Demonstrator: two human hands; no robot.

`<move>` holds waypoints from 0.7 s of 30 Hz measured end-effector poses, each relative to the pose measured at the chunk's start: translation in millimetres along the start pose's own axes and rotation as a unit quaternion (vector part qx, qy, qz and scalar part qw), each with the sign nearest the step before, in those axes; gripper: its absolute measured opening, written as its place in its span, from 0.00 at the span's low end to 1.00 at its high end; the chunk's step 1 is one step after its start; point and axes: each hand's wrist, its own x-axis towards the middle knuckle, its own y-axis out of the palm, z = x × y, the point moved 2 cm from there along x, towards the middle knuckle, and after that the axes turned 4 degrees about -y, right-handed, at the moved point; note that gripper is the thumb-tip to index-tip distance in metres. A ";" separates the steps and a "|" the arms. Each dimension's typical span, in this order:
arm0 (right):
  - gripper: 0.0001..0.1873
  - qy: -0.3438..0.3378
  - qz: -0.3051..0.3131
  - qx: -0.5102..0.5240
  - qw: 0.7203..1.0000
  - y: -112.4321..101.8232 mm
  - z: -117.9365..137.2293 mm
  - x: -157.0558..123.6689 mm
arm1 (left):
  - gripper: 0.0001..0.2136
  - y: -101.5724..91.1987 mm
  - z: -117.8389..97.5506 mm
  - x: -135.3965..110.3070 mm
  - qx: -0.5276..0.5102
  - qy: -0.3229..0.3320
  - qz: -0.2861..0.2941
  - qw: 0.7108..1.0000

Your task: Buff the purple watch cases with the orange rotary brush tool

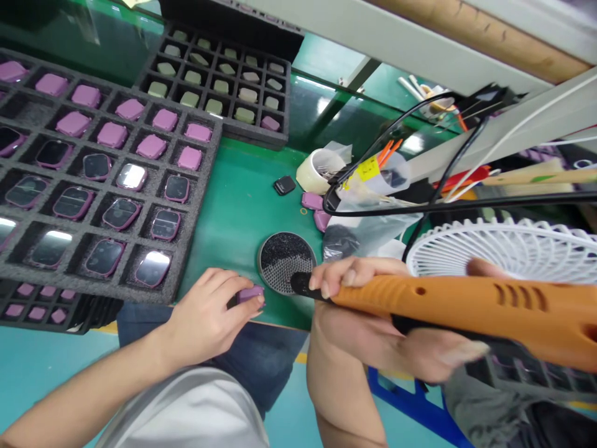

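My left hand [212, 311] pinches a purple watch case [250, 294] between thumb and fingers, low over the front edge of the green bench top [228, 186]. The fingers of my right hand [368, 330] wrap round an orange electric screwdriver [448, 305]. Its black nose [303, 284] reaches over the near right rim of a round dish [285, 261]; whether its tip touches anything is hidden. Tiny dark screws lie heaped in the dish's far part, and the nearer part shows a dotted plate.
On the left, a grey foam tray [198, 205] holds purple watch cases, some screen up. Behind it sits another tray [261, 140] with green pieces. A black watch case [284, 185], a tape roll [313, 173], black cables [405, 118] and a white fan [504, 249] lie around the dish.
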 end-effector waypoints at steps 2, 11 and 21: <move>0.33 -0.007 0.002 -0.005 1.000 8.0 16.6 -3.3 | 0.10 0.6 -0.2 -0.3 0.000 0.002 0.001 1.000; 0.25 0.051 0.022 0.039 0.998 24.7 28.2 -19.4 | 0.07 1.0 -1.3 0.8 0.001 -0.006 0.004 1.000; 0.23 0.054 0.067 0.045 0.995 21.0 17.9 -21.7 | 0.08 2.2 -0.9 -0.7 -0.003 -0.009 0.010 1.000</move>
